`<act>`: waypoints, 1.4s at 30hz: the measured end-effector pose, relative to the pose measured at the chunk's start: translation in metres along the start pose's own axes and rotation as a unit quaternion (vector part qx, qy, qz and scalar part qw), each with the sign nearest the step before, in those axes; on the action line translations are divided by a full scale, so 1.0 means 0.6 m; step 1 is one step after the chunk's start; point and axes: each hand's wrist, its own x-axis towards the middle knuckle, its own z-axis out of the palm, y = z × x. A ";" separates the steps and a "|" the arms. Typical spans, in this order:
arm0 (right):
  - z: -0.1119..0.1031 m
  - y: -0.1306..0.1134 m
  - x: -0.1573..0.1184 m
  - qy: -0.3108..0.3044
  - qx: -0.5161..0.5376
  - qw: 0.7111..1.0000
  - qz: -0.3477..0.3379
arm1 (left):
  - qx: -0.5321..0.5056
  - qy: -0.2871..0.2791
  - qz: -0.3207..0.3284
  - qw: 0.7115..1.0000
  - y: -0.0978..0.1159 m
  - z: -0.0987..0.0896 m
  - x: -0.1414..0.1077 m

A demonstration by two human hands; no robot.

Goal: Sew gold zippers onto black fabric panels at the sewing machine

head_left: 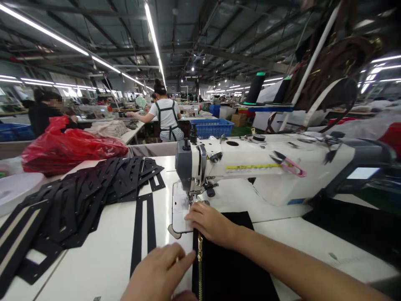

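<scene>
A black fabric panel (233, 271) lies on the sewing machine bed, with a gold metal zipper (200, 261) along its left edge. My right hand (213, 223) rests flat on the panel near the presser foot, fingers stretched forward and covering the zipper's upper end. The gold zipper pull (200, 242) shows just below those fingers. My left hand (159, 271) is beside the zipper, slightly blurred, its fingers bent and apart, one fingertip at the zipper's edge. Nothing is visible in its grasp. The white sewing machine (238, 167) stands in front of both hands.
Black frame-shaped pieces (90, 192) overlap in a pile at left; one slotted black strip (136, 234) lies nearer. Pink-handled snips (290, 164) sit on the machine arm. Behind are a red plastic bag (72, 146), a blue crate (211, 128) and a co-worker (166, 113).
</scene>
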 end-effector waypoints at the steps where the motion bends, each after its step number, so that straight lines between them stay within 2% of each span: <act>1: -0.003 0.001 -0.007 0.013 0.011 1.000 0.016 | 0.027 -0.008 0.039 0.999 -0.008 -0.006 0.013; 4: -0.035 0.018 -0.055 0.049 0.009 0.994 0.102 | 0.056 -0.056 0.119 0.990 -0.014 -0.016 0.050; 7: -0.068 0.050 -0.114 0.026 -0.022 0.957 0.288 | 0.063 -0.087 0.114 0.988 -0.003 -0.023 0.069; 9: -0.082 0.068 -0.136 -0.005 0.063 0.923 0.379 | 0.063 -0.101 0.094 0.988 0.005 -0.030 0.076; 10: -0.087 0.074 -0.138 -0.008 0.140 0.904 0.404 | 0.064 -0.106 0.081 0.989 0.007 -0.034 0.080; 12: -0.095 0.080 -0.130 0.014 0.318 0.842 0.435 | 0.064 -0.118 0.064 0.989 0.009 -0.040 0.089; 14: -0.100 0.079 -0.112 0.027 0.473 0.751 0.460 | 0.065 -0.127 0.052 0.988 0.007 -0.043 0.098; 16: -0.104 0.077 -0.096 0.013 0.572 0.669 0.474 | 0.063 -0.141 0.055 0.986 0.005 -0.043 0.104; 17: -0.105 0.077 -0.091 -0.003 0.595 0.646 0.478 | 0.064 -0.145 0.054 0.986 0.005 -0.043 0.106; 18: -0.107 0.079 -0.089 -0.015 0.602 0.637 0.481 | 0.065 -0.147 0.053 0.986 0.004 -0.042 0.106; 20: -0.110 0.087 -0.090 -0.010 0.582 0.647 0.493 | 0.069 -0.150 0.053 0.985 0.003 -0.040 0.104; 22: -0.113 0.099 -0.098 0.036 0.568 0.653 0.499 | 0.073 -0.145 0.054 0.985 -0.001 -0.034 0.100; 24: -0.112 0.108 -0.109 0.090 0.583 0.630 0.505 | 0.068 -0.136 0.071 0.986 -0.011 -0.023 0.095; 26: -0.110 0.109 -0.119 0.096 0.597 0.604 0.520 | 0.065 -0.120 0.092 0.986 -0.024 -0.008 0.092; 27: -0.108 0.106 -0.123 0.079 0.593 0.603 0.528 | 0.067 -0.111 0.099 0.987 -0.030 -0.002 0.090; 29: -0.106 0.096 -0.124 0.030 0.563 0.636 0.527 | 0.077 -0.096 0.105 0.987 -0.037 0.007 0.088; 31: -0.104 0.086 -0.119 -0.004 0.510 0.702 0.497 | 0.093 -0.091 0.100 0.986 -0.037 0.008 0.086; 33: -0.101 0.082 -0.109 -0.002 0.448 0.762 0.468 | 0.102 -0.088 0.103 0.985 -0.032 0.002 0.086; 34: -0.098 0.084 -0.103 0.010 0.420 0.782 0.460 | 0.101 -0.084 0.107 0.986 -0.029 -0.002 0.087; 38: -0.081 0.102 -0.088 0.062 0.336 0.825 0.450 | 0.083 -0.063 0.078 0.991 -0.011 -0.014 0.100; 40: -0.073 0.110 -0.087 0.078 0.287 0.839 0.455 | 0.077 -0.074 0.038 0.994 -0.003 -0.018 0.107; 42: -0.066 0.114 -0.094 0.082 0.236 0.849 0.465 | 0.071 -0.090 0.025 0.993 0.002 -0.020 0.113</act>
